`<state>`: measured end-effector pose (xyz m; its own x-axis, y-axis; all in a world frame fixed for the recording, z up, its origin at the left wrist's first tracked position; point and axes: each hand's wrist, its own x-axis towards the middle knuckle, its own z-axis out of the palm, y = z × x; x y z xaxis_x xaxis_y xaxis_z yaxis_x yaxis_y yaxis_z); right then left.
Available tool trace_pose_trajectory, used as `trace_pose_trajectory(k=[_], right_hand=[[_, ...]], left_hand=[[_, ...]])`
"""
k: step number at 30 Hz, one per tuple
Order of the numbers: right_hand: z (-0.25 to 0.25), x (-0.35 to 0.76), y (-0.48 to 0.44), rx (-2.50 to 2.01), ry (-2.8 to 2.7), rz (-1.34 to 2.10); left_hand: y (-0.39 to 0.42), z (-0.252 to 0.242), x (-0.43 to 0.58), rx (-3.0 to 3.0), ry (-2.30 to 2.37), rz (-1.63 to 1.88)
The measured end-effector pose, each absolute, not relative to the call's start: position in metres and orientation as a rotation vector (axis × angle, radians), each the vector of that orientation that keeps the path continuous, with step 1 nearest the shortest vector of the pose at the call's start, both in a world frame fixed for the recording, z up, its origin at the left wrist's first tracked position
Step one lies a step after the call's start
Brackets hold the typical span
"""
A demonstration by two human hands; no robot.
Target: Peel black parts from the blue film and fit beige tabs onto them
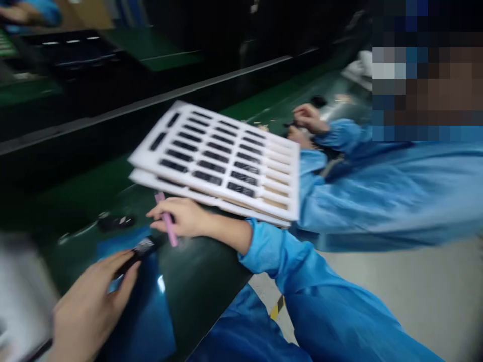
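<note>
My left hand (88, 301) is closed on a small black rectangular part (138, 254), held between thumb and fingers over a blue sheet (147, 311). A pale, blurred patch shows on the part's far end. My right hand (184, 216) grips a pink pen-like stick (168, 227), its kind too blurred to tell. Just beyond the right hand lies a white foam tray (277, 208) on top of another tray. Rows of dark rectangular parts fill most of its slots; the right-hand column shows bare slots.
Beside me a co-worker in blue sleeves (385, 196) handles a small dark item with both hands (307, 120). A black object (115, 221) lies on the green tabletop (204, 271). At far left stands a blurred white thing (22, 291). Another person's sleeve (49, 12) shows top left.
</note>
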<state>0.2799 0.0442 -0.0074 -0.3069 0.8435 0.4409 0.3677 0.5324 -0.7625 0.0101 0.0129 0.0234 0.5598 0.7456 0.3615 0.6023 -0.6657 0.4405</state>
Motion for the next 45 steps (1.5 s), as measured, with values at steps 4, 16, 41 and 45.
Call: trace_pose_trajectory(k=[4, 16, 41, 45], right_hand=[[-0.009, 0.268, 0.023, -0.95, -1.987, 0.708], [-0.02, 0.259, 0.014, -0.847, -2.36, 0.583], [-0.022, 0.264, 0.015, -0.899, -2.321, 0.592], [-0.022, 0.264, 0.015, -0.908, -2.32, 0.585]], left_hand=[[-0.045, 0.064, -0.007, 2.602, 1.103, 0.723], [-0.081, 0.089, -0.159, 2.088, 2.208, 0.758], [-0.035, 0.094, -0.146, 2.49, 1.744, 0.013], [-0.039, 0.098, -0.151, 2.508, 1.72, 0.139]])
